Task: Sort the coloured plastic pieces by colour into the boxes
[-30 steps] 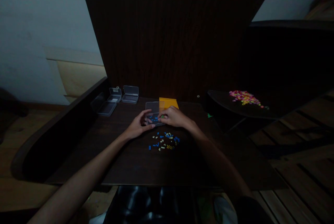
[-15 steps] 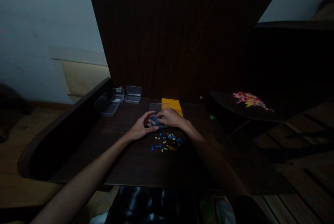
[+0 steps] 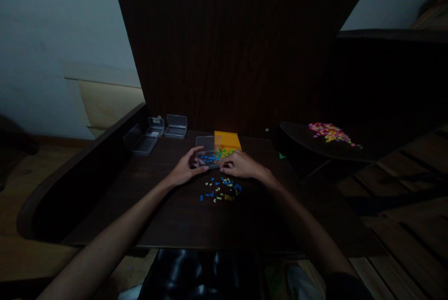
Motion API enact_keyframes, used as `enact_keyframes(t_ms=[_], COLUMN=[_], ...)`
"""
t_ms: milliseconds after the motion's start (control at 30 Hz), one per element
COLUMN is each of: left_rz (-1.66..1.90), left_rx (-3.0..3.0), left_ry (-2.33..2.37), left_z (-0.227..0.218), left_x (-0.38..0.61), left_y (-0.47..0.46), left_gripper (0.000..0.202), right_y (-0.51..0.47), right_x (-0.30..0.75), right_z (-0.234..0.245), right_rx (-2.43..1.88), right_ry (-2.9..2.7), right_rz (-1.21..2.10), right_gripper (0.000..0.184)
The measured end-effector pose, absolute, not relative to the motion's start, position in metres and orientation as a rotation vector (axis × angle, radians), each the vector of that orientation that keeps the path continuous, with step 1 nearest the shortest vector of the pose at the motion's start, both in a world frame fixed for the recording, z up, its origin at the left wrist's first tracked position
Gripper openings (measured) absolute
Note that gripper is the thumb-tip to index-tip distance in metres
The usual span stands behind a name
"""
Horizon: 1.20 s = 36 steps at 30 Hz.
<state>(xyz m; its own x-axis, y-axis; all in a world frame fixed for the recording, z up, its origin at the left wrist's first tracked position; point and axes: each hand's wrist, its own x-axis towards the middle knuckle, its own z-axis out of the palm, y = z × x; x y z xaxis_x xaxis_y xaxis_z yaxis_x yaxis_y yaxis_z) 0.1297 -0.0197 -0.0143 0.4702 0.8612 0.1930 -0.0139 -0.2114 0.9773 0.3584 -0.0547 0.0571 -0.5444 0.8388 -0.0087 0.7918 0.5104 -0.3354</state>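
My left hand point(image 3: 185, 168) grips the left side of a clear plastic box point(image 3: 212, 166), thumb along its front and fingers round the side. The box lies with its lid raised at the back, and small blue pieces point(image 3: 209, 158) are inside. At its right front corner is my right hand point(image 3: 238, 164), fingers curled together; anything between them is hidden. Behind it stands an open yellow box point(image 3: 227, 139) holding small green and yellow pieces point(image 3: 226, 152). In front of both hands, loose blue, cream and yellow pieces point(image 3: 220, 190) lie scattered on the dark table.
Several clear boxes with raised lids, one of them a larger box point(image 3: 144, 145), stand at the back left beside a raised side panel point(image 3: 84, 169). A pile of pink and yellow pieces point(image 3: 331, 132) rests on a dark surface at right. A tall dark board point(image 3: 241, 48) rises behind.
My right hand has drawn back from inside the clear box to its right front corner, uncovering the blue pieces and the green ones behind. My left hand keeps its hold.
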Motion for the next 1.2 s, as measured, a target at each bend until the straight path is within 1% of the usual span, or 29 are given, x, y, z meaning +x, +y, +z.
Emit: enact_keyframes(t_ms=[200,433,900,1200], left_rz=[0.960,0.954,0.981,0.973], left_rx=[1.590,1.597,1.578,1.593], left_ry=[0.762,0.757,0.761,0.773], left_z=[-0.015,-0.016,-0.014,-0.014], left_x=[0.129,0.129,0.128,0.129], left_y=[-0.019,-0.019,-0.018,-0.019], left_gripper=[0.073,0.071,0.073,0.074], right_y=[-0.060,-0.058,-0.056,-0.056], right_x=[0.359,0.358,0.347,0.351], right_z=[0.039,0.030,0.028,0.031], right_rx=[-1.499,-1.524,-1.493,-1.453], right_ry=[-2.691,-2.714,-2.646,-2.622], right_rz=[0.475,0.449,0.466,0.611], right_gripper=[0.015,0.015,0.010,0.013])
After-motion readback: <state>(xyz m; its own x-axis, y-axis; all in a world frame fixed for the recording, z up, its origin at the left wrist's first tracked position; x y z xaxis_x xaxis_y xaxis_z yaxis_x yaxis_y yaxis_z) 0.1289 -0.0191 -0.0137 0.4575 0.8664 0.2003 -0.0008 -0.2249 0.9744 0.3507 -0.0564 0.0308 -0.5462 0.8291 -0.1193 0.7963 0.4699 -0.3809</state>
